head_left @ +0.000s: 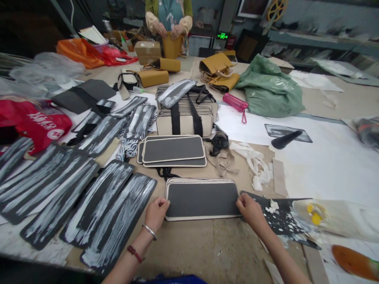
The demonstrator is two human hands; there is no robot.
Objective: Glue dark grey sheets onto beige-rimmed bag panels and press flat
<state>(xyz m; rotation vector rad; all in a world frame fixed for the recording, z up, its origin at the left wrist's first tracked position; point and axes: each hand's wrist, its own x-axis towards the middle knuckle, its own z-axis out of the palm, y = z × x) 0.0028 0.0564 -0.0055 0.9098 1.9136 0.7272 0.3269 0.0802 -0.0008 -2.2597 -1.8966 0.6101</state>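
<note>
A dark grey rounded panel with a cream border point(203, 200) lies on top of a small stack in front of me. At its left end my left hand point(157, 213) pinches the edge, fingers closed. My right hand point(247, 208) grips the opposite end the same way. Just behind sit a few more cream-edged panels point(174, 150), their dark faces up. To the left, several dark panels streaked with white glue point(118, 221) are spread out. Farther back stands a pile of cream panels point(185, 122) wrapped with black strips, a glue-streaked panel resting on it.
A co-worker point(170, 19) across the table handles a mustard bag point(172, 45). Green plastic point(269, 86), a pink pouch point(235, 102) and a black cone-shaped object point(286, 140) lie to the right. A glue-spattered dark sheet point(281, 217) is beside my right hand; a red bag point(32, 122) is far left.
</note>
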